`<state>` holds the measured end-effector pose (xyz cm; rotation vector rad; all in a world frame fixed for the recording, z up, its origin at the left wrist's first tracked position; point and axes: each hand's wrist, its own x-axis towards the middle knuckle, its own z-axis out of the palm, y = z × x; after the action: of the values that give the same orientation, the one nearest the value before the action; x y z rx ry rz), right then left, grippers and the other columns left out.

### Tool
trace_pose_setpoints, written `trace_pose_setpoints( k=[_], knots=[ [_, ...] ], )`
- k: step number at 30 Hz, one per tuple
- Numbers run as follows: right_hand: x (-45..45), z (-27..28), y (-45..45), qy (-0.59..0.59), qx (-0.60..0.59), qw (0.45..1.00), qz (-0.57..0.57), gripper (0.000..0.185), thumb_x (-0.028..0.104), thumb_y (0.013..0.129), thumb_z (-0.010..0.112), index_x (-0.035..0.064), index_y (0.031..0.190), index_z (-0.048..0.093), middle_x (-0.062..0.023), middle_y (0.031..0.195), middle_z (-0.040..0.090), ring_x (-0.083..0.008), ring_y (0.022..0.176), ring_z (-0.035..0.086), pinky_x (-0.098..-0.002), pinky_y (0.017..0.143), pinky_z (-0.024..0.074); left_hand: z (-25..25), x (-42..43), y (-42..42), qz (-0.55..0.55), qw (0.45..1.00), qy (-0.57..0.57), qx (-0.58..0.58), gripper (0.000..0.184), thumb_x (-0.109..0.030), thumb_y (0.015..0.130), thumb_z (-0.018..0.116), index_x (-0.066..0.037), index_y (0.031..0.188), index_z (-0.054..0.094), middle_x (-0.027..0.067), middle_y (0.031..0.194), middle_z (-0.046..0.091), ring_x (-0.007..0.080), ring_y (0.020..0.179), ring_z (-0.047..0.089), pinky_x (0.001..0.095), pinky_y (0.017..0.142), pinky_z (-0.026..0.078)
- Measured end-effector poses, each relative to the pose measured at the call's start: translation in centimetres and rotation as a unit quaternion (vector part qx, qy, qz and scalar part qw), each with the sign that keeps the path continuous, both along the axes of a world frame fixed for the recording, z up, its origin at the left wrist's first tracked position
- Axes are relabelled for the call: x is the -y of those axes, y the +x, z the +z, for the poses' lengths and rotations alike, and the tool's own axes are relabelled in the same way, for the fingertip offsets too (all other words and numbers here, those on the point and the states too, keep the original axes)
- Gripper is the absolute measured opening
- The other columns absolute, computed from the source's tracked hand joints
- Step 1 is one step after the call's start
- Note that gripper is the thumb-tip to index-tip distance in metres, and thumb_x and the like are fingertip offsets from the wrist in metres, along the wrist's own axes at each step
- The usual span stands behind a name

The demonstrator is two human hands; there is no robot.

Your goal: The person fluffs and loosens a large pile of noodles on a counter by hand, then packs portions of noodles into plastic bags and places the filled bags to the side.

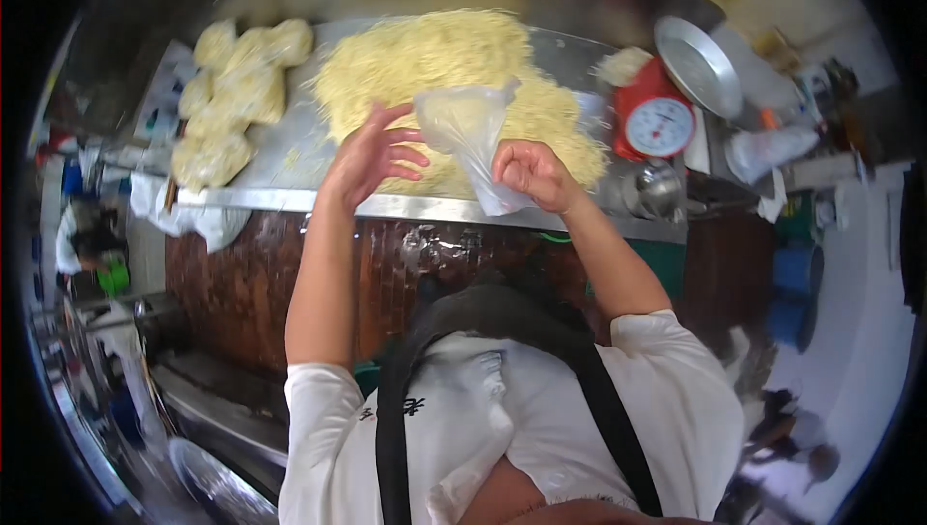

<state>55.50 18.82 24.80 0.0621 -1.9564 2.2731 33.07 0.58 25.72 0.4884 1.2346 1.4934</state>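
A translucent plastic bag hangs over the metal table's front edge, its narrow part gathered beside my right hand. That hand is closed in a fist around the bag. My left hand has its fingers spread, just left of the bag's wide end, and holds nothing. Behind both hands lies a broad heap of pale yellow strands that look like noodles or shreds. Whether the yellow in the bag is inside it or shows through from the heap, I cannot tell.
Several filled plastic bags are piled at the table's left. On the right stand a red dial scale, a round metal pan and a metal bowl. The metal table's front edge runs before me, above a wet tiled floor.
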Motion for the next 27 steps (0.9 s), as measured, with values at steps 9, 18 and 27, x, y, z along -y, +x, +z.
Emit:
trace_pose_setpoints(
  k=[9, 18, 27],
  knots=[
    [8.2, -0.2, -11.6, 0.554, 0.056, 0.808, 0.192, 0.022, 0.026, 0.083, 0.074, 0.0078, 0.073, 0.066, -0.0111, 0.069, 0.061, -0.0324, 0.065, 0.060, -0.0397, 0.061, 0.0481, -8.0, 6.6, -8.4, 0.016, 0.989, -0.141, -0.032, 0.031, -0.002, 0.085, 0.063, 0.003, 0.115, 0.058, 0.0152, 0.095, 0.067, 0.0293, 0.084, 0.068, 0.0365, 0.079, 0.054],
    [1.0, -9.2, -35.1, 0.531, 0.146, 0.829, -0.098, 0.059, 0.025, 0.086, 0.069, 0.0112, 0.139, 0.047, -0.0205, 0.132, 0.047, -0.0395, 0.123, 0.045, -0.0530, 0.102, 0.0407, -6.7, 19.7, -13.5, 0.257, 0.738, -0.374, -0.499, 0.008, 0.000, 0.079, 0.057, 0.002, 0.085, 0.061, 0.0188, 0.085, 0.062, 0.0326, 0.081, 0.062, 0.0390, 0.074, 0.048],
    [0.6, -22.8, -54.5, 0.665, 0.248, 0.703, -0.054, 0.066, 0.022, 0.079, 0.072, 0.0247, 0.141, 0.049, -0.0138, 0.137, 0.046, -0.0423, 0.125, 0.043, -0.0624, 0.101, 0.0394, -4.0, 19.0, -15.2, 0.439, 0.838, -0.242, -0.216, 0.016, -0.015, 0.090, 0.059, -0.006, 0.080, 0.050, -0.0025, 0.074, 0.054, 0.0057, 0.069, 0.048, 0.0239, 0.061, 0.042]
  ],
)
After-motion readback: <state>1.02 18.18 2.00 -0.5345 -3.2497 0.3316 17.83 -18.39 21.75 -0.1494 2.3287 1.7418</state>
